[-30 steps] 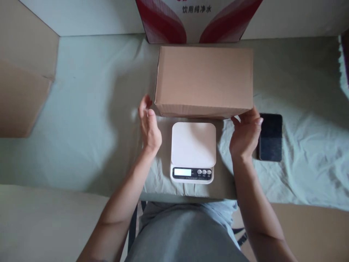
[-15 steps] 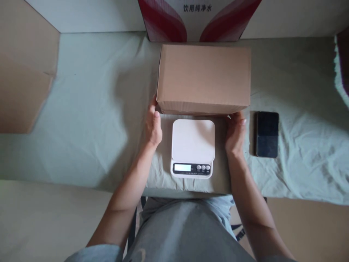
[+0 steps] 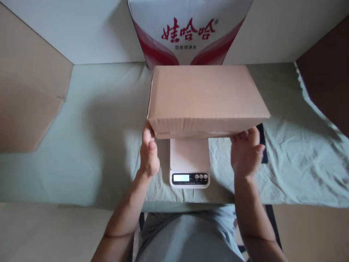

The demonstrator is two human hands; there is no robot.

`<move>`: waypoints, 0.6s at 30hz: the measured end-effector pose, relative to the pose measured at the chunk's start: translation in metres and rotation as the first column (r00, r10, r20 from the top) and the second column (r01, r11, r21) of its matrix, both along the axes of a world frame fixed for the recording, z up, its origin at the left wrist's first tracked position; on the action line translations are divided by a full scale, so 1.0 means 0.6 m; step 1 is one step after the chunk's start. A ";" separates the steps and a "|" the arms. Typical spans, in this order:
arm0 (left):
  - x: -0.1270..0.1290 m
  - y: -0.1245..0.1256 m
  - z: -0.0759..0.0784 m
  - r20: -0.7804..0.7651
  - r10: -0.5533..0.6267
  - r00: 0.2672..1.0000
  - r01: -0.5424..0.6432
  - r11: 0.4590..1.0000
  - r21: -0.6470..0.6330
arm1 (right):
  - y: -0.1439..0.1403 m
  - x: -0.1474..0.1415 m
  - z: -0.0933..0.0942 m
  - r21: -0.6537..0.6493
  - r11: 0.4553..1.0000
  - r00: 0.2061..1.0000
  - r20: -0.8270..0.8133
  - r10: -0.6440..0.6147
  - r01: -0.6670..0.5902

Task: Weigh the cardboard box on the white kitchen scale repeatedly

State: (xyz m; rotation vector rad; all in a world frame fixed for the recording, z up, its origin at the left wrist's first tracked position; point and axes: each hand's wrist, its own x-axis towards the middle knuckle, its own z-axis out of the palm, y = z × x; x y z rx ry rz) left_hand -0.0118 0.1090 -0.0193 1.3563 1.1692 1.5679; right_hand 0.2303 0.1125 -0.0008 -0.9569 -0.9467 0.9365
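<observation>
Between my two hands a brown cardboard box (image 3: 204, 94) is held up off the cloth, its near edge hanging over the back of a white kitchen scale (image 3: 190, 156). My left hand (image 3: 149, 153) grips the box's near left corner from below, thumb pointing up. Under the near right corner, the fingers of my right hand (image 3: 247, 151) support the box, partly hidden by it. The scale's display is lit, but its reading is too faint to make out. Most of the scale's platform shows in front of the box.
A dark phone (image 3: 264, 145) lies partly hidden behind my right hand. Behind the box stands a white and red carton (image 3: 188, 36) with Chinese lettering. Another cardboard piece (image 3: 29, 91) is at the left. Pale green cloth (image 3: 114, 163) covers the table.
Both hands have raised the box and brought it nearer, so it now overlaps the back of the scale. The view has tilted up, showing more of the carton. The phone has become partly covered.
</observation>
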 end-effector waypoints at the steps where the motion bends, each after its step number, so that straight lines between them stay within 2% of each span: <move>1: 0.003 -0.014 0.013 0.047 0.004 0.999 -0.004 1.000 0.005 | -0.012 0.000 0.010 0.017 1.000 1.000 -0.006 -0.012 0.012; 4: 0.013 -0.057 0.038 0.174 0.063 0.983 -0.058 0.998 -0.038 | -0.052 -0.005 0.025 0.035 0.998 0.999 0.009 -0.043 0.042; 6: 0.019 -0.082 0.040 0.205 0.096 0.974 -0.079 0.993 -0.089 | -0.076 -0.009 0.019 -0.012 0.999 0.999 0.013 -0.052 0.052; 9: 0.026 -0.111 0.028 0.186 0.110 0.976 -0.078 0.982 -0.171 | -0.101 -0.015 0.000 -0.095 0.993 0.998 -0.010 -0.065 0.064; 13: 0.029 -0.130 0.009 0.166 0.162 0.973 -0.115 0.957 -0.265 | -0.121 -0.023 -0.022 -0.165 0.980 0.994 -0.014 -0.113 0.109; 18: 0.023 -0.132 -0.006 0.208 0.220 0.953 -0.165 0.953 -0.253 | -0.140 -0.025 -0.039 -0.220 0.966 0.990 -0.023 -0.142 0.134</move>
